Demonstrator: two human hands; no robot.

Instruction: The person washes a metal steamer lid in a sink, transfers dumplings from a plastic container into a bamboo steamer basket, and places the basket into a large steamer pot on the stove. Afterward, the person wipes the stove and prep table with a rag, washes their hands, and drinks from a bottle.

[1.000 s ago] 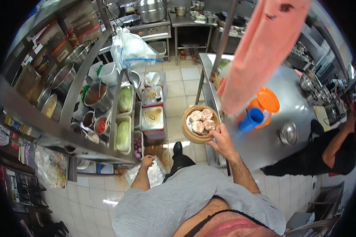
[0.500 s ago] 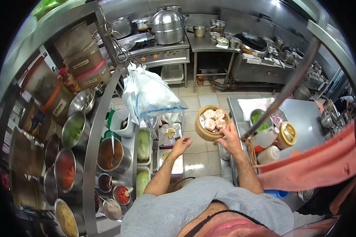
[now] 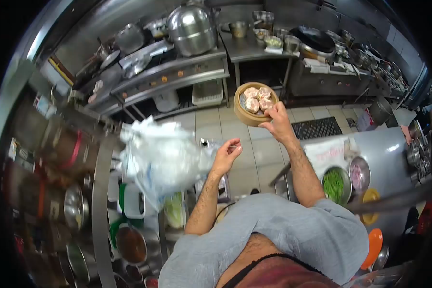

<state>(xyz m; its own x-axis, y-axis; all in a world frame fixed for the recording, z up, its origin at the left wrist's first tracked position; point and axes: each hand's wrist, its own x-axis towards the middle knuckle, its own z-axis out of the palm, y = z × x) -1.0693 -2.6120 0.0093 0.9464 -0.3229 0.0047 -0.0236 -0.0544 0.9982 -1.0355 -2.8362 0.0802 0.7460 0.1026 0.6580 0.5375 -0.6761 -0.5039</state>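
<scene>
My right hand (image 3: 279,126) grips the near right rim of a round bamboo steamer basket (image 3: 245,116), thumb and fingers closed on its edge. Several pale, open-topped dumplings (image 3: 252,105) sit inside the basket. It is held out over the tiled floor, tilted a little toward me. My left hand (image 3: 227,156) is below and left of the basket, apart from it. Its fingers curl loosely with a gap to the thumb, and I see nothing held. Just left of that hand hangs a blurred white plastic bag (image 3: 165,156).
Ahead stands a stove (image 3: 177,72) with a large domed steamer pot (image 3: 192,31). At right, a steel counter (image 3: 384,149) bears a bowl of chopped greens (image 3: 333,185). Shelving with pots, including one of brown sauce (image 3: 132,244), lines my left. A black mat (image 3: 317,128) lies on the floor.
The steamer basket in my right hand has moved forward and up in view. The camera has moved forward and turned, so the stove is closer. My left hand has come forward too.
</scene>
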